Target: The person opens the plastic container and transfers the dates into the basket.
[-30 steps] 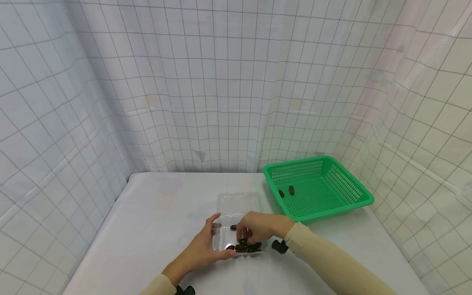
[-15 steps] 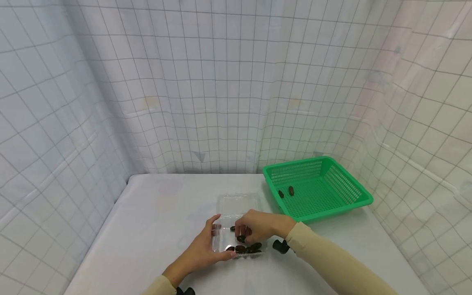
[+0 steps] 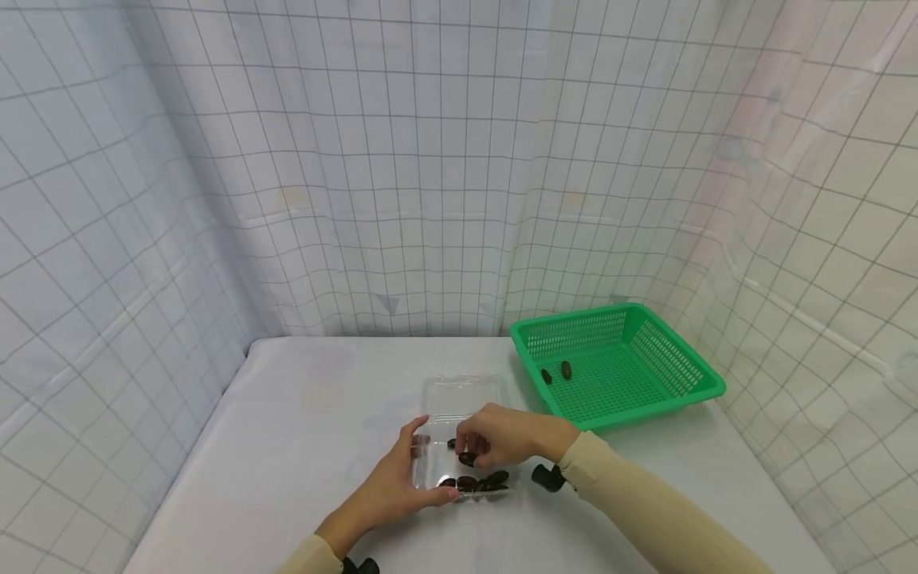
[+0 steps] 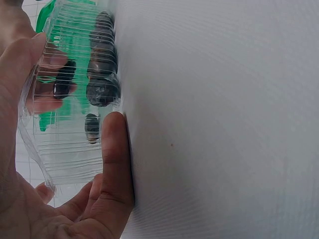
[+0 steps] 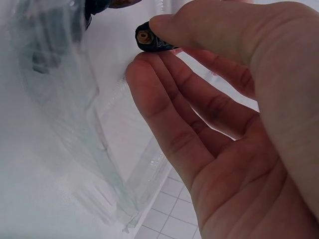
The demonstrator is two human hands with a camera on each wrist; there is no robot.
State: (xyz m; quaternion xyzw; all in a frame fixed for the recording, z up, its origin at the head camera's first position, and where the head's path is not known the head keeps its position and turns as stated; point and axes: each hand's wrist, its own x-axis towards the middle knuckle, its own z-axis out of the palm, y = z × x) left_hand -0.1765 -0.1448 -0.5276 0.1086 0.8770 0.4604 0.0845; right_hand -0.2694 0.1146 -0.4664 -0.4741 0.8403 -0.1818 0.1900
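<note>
An opened clear plastic clamshell box (image 3: 430,472) lies on the table, its lid (image 3: 464,395) folded back to the far side. My left hand (image 3: 387,486) grips the box's near left corner, thumb along the front wall and fingers at the left side. Over the box, my right hand (image 3: 495,437) pinches a dark, wrinkled date (image 5: 145,39) between thumb and fingertips; its tan stem end shows in the right wrist view. Several dates (image 3: 468,484) lie along the front wall inside. A single date (image 3: 451,444) sits farther back, partly hidden by the right hand.
A green slotted plastic basket (image 3: 617,422) stands at the back right, with two dates (image 3: 566,370) near its left side. White gridded curtains (image 3: 445,199) surround the white table (image 3: 315,399) at the back and sides.
My right hand has drawn the pinched date away from the front row, toward the middle of the box. The left hand stays in place on the box.
</note>
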